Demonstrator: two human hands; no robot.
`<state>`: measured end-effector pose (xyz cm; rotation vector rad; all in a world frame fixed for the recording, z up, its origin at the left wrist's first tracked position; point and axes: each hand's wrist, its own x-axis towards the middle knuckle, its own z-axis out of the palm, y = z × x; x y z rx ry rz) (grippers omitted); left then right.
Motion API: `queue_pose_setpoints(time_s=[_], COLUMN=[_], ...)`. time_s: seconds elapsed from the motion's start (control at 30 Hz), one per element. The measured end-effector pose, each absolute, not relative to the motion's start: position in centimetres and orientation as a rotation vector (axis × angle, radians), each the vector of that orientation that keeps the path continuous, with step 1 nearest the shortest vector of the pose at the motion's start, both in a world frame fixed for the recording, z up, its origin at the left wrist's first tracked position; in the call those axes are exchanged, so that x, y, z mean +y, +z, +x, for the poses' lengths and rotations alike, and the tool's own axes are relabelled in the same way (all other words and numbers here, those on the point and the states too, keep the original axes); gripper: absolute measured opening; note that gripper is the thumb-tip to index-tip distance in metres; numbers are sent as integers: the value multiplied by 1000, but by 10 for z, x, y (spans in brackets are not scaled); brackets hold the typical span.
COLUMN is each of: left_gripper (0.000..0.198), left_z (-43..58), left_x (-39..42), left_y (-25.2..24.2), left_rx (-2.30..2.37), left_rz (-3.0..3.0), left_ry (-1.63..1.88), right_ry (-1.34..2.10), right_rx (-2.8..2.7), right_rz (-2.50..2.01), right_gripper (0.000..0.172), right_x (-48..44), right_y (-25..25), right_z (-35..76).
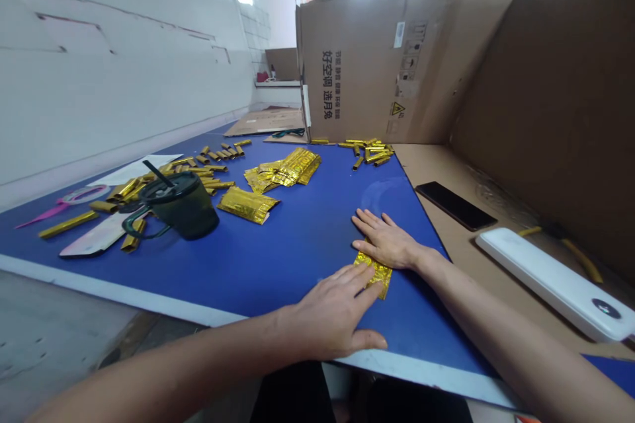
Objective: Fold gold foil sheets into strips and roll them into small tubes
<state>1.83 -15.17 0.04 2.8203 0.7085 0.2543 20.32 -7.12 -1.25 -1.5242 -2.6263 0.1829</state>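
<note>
A sheet of shiny gold foil paper (381, 273) lies flat on the blue tabletop (292, 258), partly covered by both hands. My left hand (337, 310) rests with its fingertips over the sheet's near part, fingers stretched out and thumb apart. Over the far part lies my right hand (384, 241), palm down with fingers spread. Farther off to the left are a single gold packet (248, 205) and a loose stack of flat gold packets (297, 166). Neither hand is wrapped around anything.
A dark green lidded mug (191, 211) with a straw stands left, among many small gold tubes (131, 190). More gold tubes (372, 151) lie before a large cardboard box (367, 73). To the right are a black phone (455, 205) and a white oblong device (546, 277).
</note>
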Motion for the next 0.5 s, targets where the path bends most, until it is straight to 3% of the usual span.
queue_pose_setpoints(time_s=[0.5], left_gripper=[77], left_z=[20], left_x=[-163], left_y=[3], left_rx=[714], left_rz=[2739], left_ry=[251], right_ry=[112], right_rx=[-2491], right_rz=[-1763], right_gripper=[70], right_x=[-59], right_y=[-14], right_z=[211])
